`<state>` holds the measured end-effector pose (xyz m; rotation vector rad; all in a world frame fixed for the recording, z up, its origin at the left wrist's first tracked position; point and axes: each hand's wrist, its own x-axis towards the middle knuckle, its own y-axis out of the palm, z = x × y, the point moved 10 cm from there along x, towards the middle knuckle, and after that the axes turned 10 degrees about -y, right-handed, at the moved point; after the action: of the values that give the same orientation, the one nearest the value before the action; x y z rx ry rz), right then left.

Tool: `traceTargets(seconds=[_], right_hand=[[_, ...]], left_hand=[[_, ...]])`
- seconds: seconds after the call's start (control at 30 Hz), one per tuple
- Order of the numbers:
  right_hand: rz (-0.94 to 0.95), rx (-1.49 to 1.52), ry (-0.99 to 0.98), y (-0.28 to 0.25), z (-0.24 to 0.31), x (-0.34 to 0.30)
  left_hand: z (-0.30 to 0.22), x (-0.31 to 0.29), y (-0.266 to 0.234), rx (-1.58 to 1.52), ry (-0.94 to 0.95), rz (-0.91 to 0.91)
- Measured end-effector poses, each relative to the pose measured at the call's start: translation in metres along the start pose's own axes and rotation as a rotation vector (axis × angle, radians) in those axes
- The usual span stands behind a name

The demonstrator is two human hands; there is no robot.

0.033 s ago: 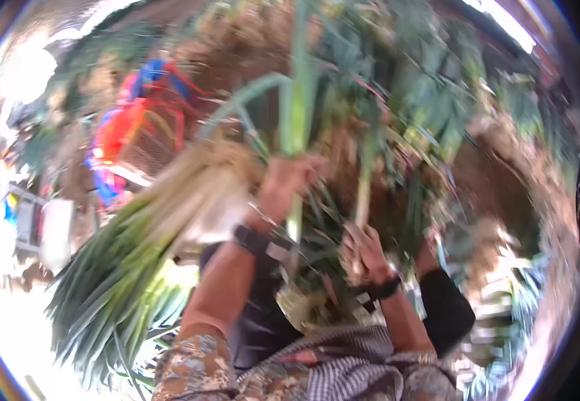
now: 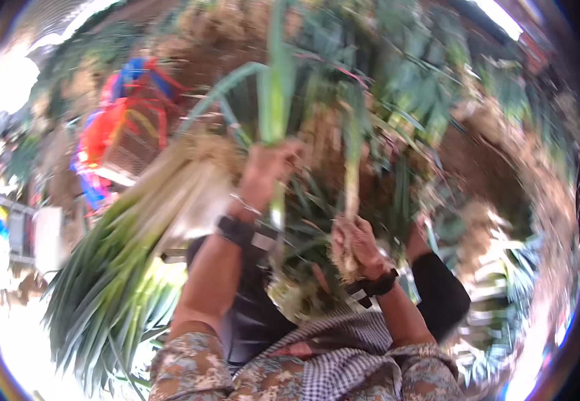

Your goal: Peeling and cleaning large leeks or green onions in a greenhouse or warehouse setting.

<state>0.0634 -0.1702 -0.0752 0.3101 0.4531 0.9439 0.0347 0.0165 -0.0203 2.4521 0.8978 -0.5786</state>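
Note:
My left hand (image 2: 271,168) is closed round a leek (image 2: 275,110), whose green leaves point away from me and whose pale shank shows below the fist. To its right, my right hand (image 2: 358,247) grips a second leek (image 2: 352,170) low down near its root end, the stem standing up out of the fingers. Left of my left arm lies a big bundle of leeks (image 2: 119,260), pale root ends toward the far side and dark green leaves toward me. Loose leaf scraps (image 2: 303,294) lie between my legs.
A red and blue bag or wrap (image 2: 123,127) is at the far left. Heaps of leeks (image 2: 397,73) with soil-covered roots line the far side. Brown earth (image 2: 480,167) shows at right, and a pale box-like object (image 2: 48,237) stands at left.
The whole picture has shifted slightly to the left. Both hands keep their hold on the leeks, with little movement between them.

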Motion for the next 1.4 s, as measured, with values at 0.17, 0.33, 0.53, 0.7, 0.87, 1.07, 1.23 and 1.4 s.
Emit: traceTargets(seconds=[0.17,0.33,0.53,0.7,0.87,1.07,1.23,1.4], right_hand=[[0.032,-0.209,-0.011,0.028,0.041,-0.099],[0.171,-0.707,-0.118,0.021,0.032,-0.149],[0.22,-0.75,-0.197,0.023,0.031,-0.178],[0.329,-0.76,0.01,0.025,0.012,-0.185],[0.364,-0.328,0.17,-0.008,-0.022,-0.161],[0.081,-0.467,-0.426,-0.01,0.055,-0.064],[-0.074,-0.407,-0.496,0.011,0.069,-0.028],[-0.427,0.097,-0.287,-0.029,0.021,-0.028]], left_hand=[[-0.023,0.019,-0.001,0.05,0.159,0.106],[-0.002,0.01,0.035,0.003,0.068,0.241],[0.05,0.01,0.038,0.145,-0.085,0.15],[0.057,0.008,0.053,-0.115,-0.114,0.354],[0.004,-0.007,0.06,-0.272,0.057,0.38],[-0.015,-0.036,0.051,-0.132,0.266,0.17],[-0.009,-0.034,0.046,-0.081,0.307,0.136],[-0.007,-0.035,0.043,-0.179,0.322,0.211]])
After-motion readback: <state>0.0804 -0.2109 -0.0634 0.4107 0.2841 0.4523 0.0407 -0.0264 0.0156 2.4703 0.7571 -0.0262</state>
